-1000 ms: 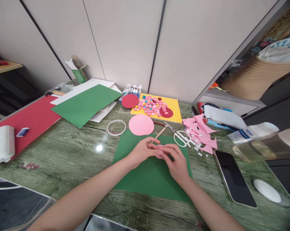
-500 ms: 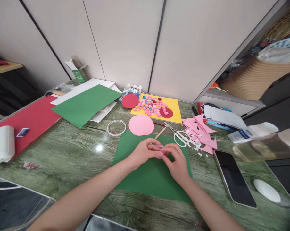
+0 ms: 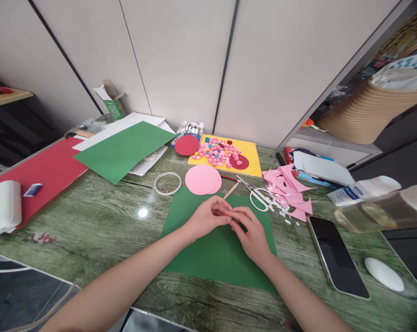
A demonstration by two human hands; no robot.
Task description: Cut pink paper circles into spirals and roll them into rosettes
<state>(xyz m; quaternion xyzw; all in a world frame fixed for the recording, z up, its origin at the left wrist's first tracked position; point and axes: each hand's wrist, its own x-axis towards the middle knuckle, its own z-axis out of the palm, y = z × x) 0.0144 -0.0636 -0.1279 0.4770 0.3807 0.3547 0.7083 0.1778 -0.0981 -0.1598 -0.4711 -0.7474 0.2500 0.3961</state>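
My left hand (image 3: 209, 216) and my right hand (image 3: 250, 230) meet above a green sheet of paper (image 3: 215, 263), fingertips pressed together. Between them is a small pink piece (image 3: 230, 209), mostly covered by the fingers, so its shape cannot be made out. Just beyond the left hand lie overlapping pink paper circles (image 3: 202, 179). A thin pointed wooden stick (image 3: 231, 190) rests close behind the fingers. Scissors with white handles (image 3: 261, 199) lie open-bladed to the right of it, beside pink paper scraps (image 3: 287, 189).
Small rolled pink and coloured pieces (image 3: 217, 151) cover a yellow sheet (image 3: 251, 150) at the back. A tape roll (image 3: 167, 183) lies left. On the right are a phone (image 3: 336, 258), a white mouse (image 3: 384, 274) and a clear bottle (image 3: 367, 216). Red card (image 3: 42, 170) spans the left side.
Both hands stay over the green sheet with only small finger movements. The right fingers have shifted slightly left and stretched a little straighter against the left fingertips.
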